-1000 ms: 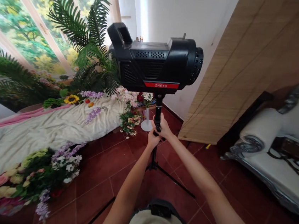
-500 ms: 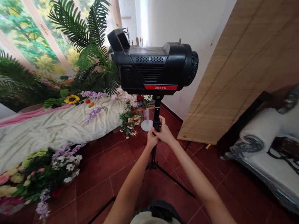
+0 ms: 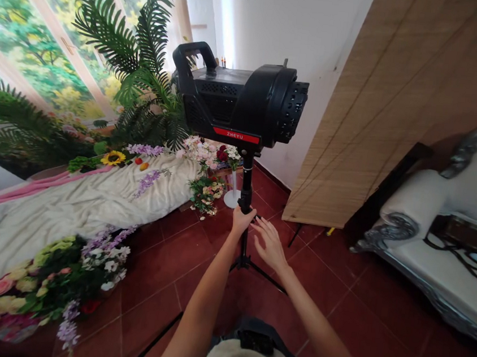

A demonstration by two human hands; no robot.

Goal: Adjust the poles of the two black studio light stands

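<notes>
A black studio light (image 3: 238, 102) with a red ZHEYU label sits on top of a black stand (image 3: 244, 241), its handle at the left and its round vented end at the right. My left hand (image 3: 241, 220) is wrapped round the stand's pole below the light. Just right of the pole, my right hand (image 3: 269, 244) has its fingers spread beside a small dark knob, holding nothing. Whether its fingertips touch the knob I cannot tell.
Stand legs spread over the red tiled floor (image 3: 160, 272). Flowers (image 3: 22, 292) and a cream-draped surface (image 3: 170, 180) lie left, palm leaves (image 3: 151, 38) behind. At right are a bamboo screen (image 3: 341, 127) and a white sofa (image 3: 458, 281) with a brown bag (image 3: 469, 234).
My right hand has let go of the pole and moved down and right, its fingers opening. The light has turned, its round end swinging nearer, and my left hand sits slightly lower.
</notes>
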